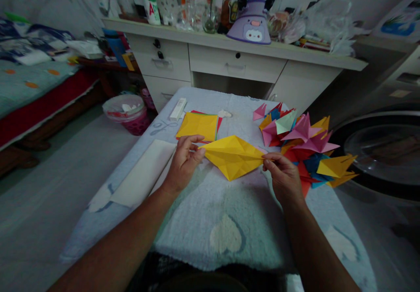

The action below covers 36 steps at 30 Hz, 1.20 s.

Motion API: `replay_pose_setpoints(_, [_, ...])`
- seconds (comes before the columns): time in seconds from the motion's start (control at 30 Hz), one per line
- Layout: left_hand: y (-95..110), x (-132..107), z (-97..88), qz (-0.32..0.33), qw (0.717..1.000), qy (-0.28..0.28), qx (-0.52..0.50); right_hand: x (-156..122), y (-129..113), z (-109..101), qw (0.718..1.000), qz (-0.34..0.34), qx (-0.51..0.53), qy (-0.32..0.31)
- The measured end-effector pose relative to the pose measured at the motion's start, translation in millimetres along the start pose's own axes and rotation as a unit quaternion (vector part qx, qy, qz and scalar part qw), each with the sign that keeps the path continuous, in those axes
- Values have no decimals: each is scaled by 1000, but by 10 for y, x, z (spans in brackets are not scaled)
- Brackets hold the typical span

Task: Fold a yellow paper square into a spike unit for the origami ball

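A yellow sheet of origami paper (231,156), creased into a long diamond, is stretched between my hands above the cloth-covered table. My left hand (185,158) pinches its left tip between thumb and fingers. At the opposite tip, my right hand (284,174) is closed on a narrow folded point. Just behind the left hand lies a stack of square paper (197,126), yellow on top, with red and green edges showing. Beyond the right hand sits a pile of folded paper cranes (303,128) in pink, red, blue, yellow and pale green.
On the table (223,209) are a small white box (178,109) and a long white sheet (144,172). A pink bin (131,115) stands on the floor to the left. Behind is a white desk (226,60) crowded with items; a front-loading washing machine (380,147) is at right.
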<state>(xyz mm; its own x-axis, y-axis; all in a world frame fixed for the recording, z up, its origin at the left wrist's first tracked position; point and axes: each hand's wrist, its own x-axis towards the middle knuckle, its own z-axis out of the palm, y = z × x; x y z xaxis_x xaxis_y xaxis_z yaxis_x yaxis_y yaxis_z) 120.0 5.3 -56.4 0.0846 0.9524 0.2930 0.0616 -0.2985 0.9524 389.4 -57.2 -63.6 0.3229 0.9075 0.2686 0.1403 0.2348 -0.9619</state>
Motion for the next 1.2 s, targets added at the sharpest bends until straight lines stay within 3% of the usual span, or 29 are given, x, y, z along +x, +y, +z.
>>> replay_pose_setpoints(0.1, [-32,7,12,59,996,-30,54,4,8,-2,1000,1,5,3])
replay_pose_setpoints(0.2, [-53,30,15,69,994,-14,83,7,7,-6,1000,18,10,8])
replay_pose_setpoints(0.3, [-68,39,13,62,996,-3,70,8,3,-8,999,34,21,14])
replay_pose_setpoints(0.47, [-141,32,25,2,999,-34,2,11,7,-13,999,31,33,8])
replay_pose_setpoints(0.57, [-157,31,21,3,1000,-27,15,9,1,-11,999,21,27,-3])
replay_pose_setpoints(0.8, [55,0,-8,180,977,31,108,-12,-96,34,997,-75,19,19])
replay_pose_setpoints(0.9, [84,-21,1,212,966,25,146,-28,-102,33,996,-71,41,22])
replay_pose_setpoints(1.0, [49,-44,16,205,963,-1,177,-38,-69,26,997,-44,55,17])
replay_pose_setpoints(1.2, [-14,-68,62,83,990,-36,105,-4,-5,55,994,-26,99,41])
